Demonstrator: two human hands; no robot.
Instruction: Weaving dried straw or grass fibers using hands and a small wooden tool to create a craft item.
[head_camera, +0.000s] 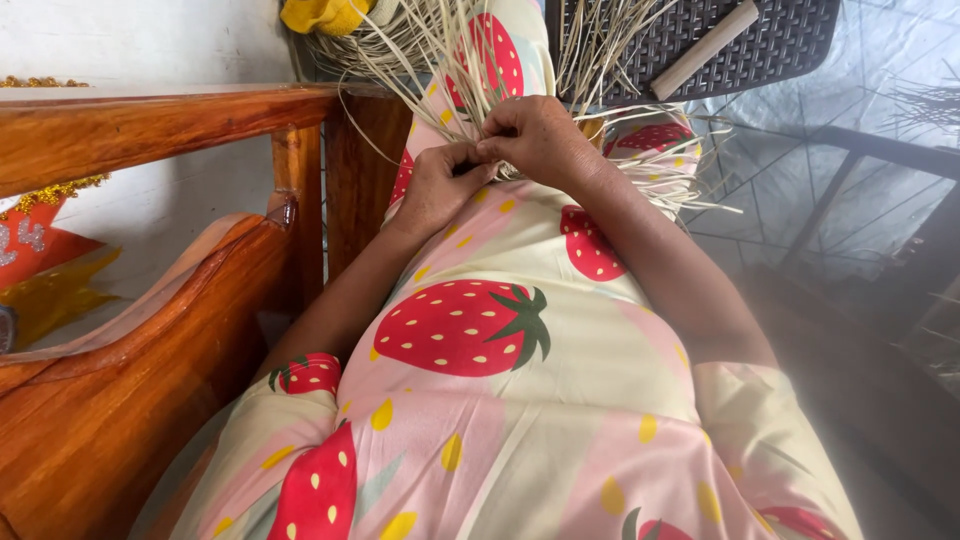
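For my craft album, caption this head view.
Both hands, left and right, pinch pale straw strips over a strawberry-print lap.

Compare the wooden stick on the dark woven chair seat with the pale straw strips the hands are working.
The wooden stick is one thick, straight, round piece; the straw strips are many, thin, flat and bent. The stick lies untouched on the chair seat; the strips are pinched by the left hand and right hand. Both are pale tan.
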